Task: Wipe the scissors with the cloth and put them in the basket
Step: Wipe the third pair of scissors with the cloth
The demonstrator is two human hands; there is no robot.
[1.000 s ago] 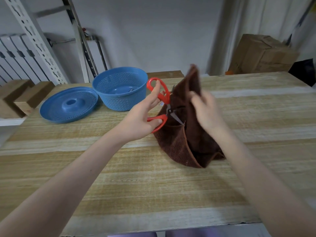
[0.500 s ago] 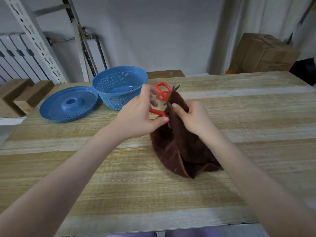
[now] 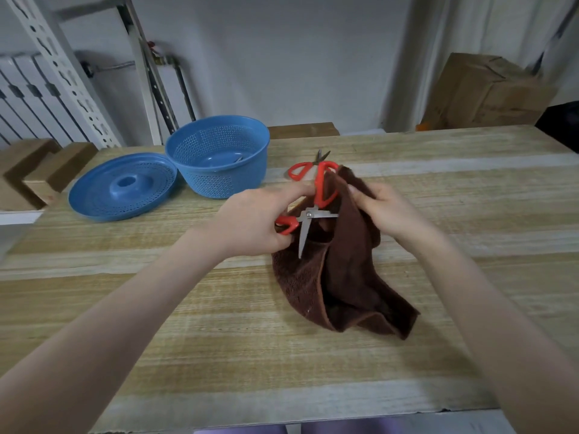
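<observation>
Head view. Scissors [image 3: 308, 215], red-handled, are held above the middle of the table [image 3: 219, 339] with the blades opened to about a right angle. One blade points down toward the near edge, the other points right into the cloth [image 3: 344, 277]. The left hand [image 3: 260, 220] grips them from the left, fingers curled about the handles. One handle loop shows just below the fingertips, and the other handle rises past them toward the far edge. Pivot and both blades lie just right of this hand.

The right hand [image 3: 385, 211], right of the scissors, pinches the upper fold of the brown cloth with its fingers bunched. Whether the sideways blade's tip sits inside the fold cannot be told. The cloth's lower part rests crumpled on the table, trailing toward the near right.

The basket [image 3: 219, 180], blue and perforated, stands near the far edge, left of centre, apart from the held scissors. The lid [image 3: 122, 186], also blue, lies just beside it toward the far left corner. A second pair [image 3: 297, 170], red-handled, lies on the table behind the hands. A box [image 3: 482, 89] stands beyond the far right corner.
</observation>
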